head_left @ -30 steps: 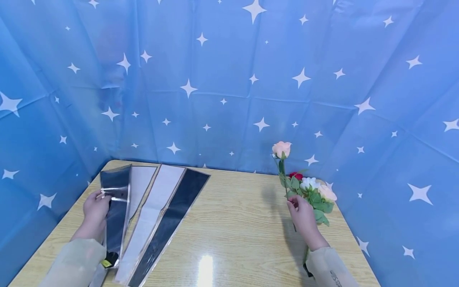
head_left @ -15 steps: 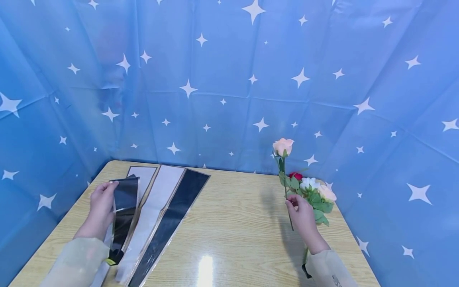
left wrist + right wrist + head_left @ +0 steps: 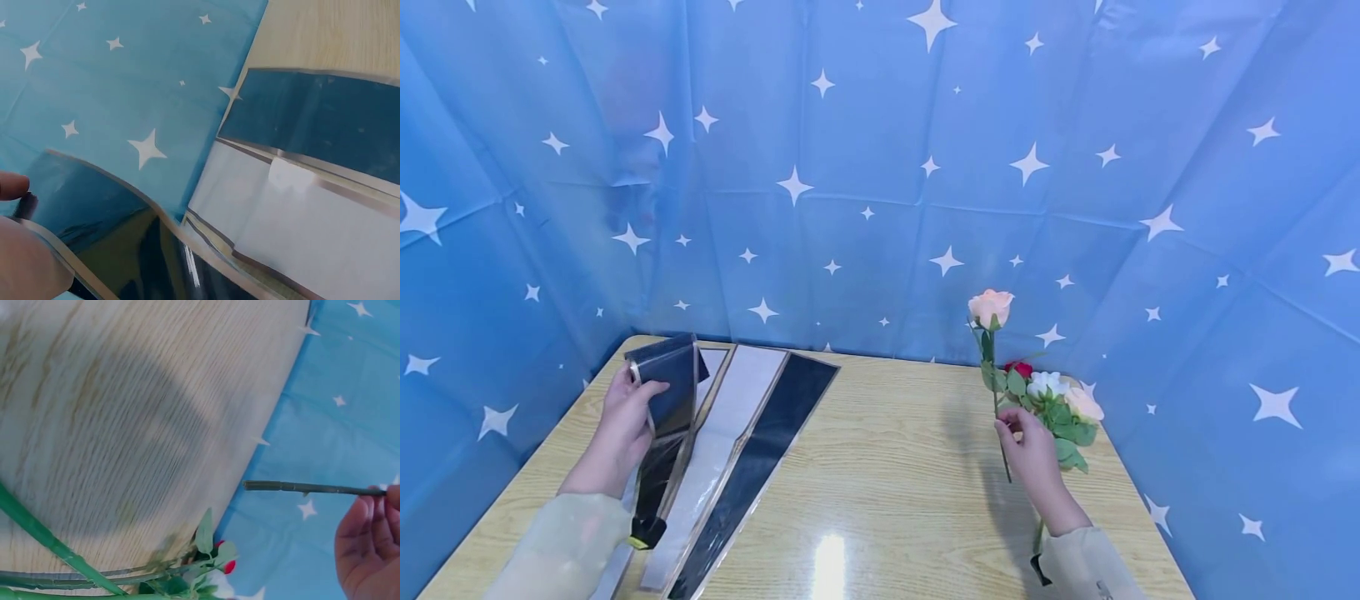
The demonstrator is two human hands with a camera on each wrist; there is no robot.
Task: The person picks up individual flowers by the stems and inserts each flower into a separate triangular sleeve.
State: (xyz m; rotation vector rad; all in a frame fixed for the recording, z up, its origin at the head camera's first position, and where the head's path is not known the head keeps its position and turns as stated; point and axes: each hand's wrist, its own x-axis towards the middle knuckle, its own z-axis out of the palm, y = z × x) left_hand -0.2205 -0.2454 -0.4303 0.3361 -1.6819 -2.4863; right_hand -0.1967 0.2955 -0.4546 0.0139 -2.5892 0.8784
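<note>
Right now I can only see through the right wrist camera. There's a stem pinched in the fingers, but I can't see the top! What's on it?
Observer: A pale pink rose, sitting upright on the stem.
Operator: Pretty! What's the left hand got?
Observer: It holds a dark glossy wrapper between thumb and fingers.
Operator: Is there another flower by the red flower and the white flower?
Observer: Yes, a pale peach flower, right beside the white one.
</note>
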